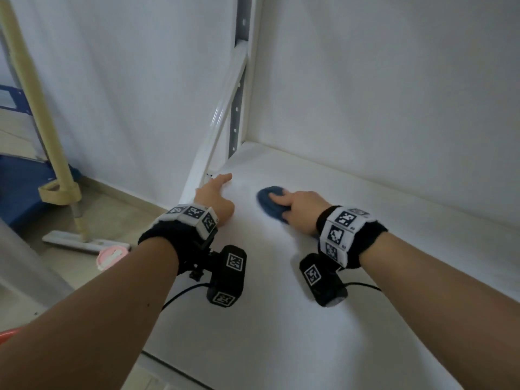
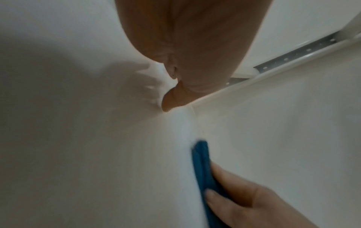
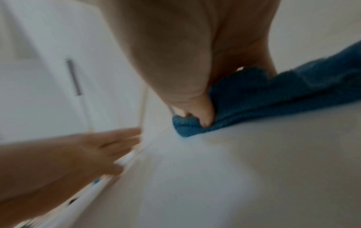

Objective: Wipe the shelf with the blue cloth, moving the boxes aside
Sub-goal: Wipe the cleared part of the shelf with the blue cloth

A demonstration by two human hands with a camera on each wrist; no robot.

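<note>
On the white shelf (image 1: 281, 333) my right hand (image 1: 299, 211) holds the folded blue cloth (image 1: 269, 205) flat against the surface, near the back left corner. The right wrist view shows the thumb dug into a fold of the cloth (image 3: 273, 95), and the left wrist view shows fingers (image 2: 240, 199) lying over the cloth (image 2: 202, 162). My left hand (image 1: 215, 197) rests at the shelf's left edge with fingers stretched forward, holding nothing; its thumb (image 2: 170, 100) touches the board. No boxes are in view.
A grey perforated upright (image 1: 237, 114) and a white slanted rail (image 1: 222, 108) stand at the shelf's left end, with white walls behind. On the floor to the left lie a beige-handled mop (image 1: 84, 242), a pink object (image 1: 110, 256) and a blue block (image 1: 19, 187).
</note>
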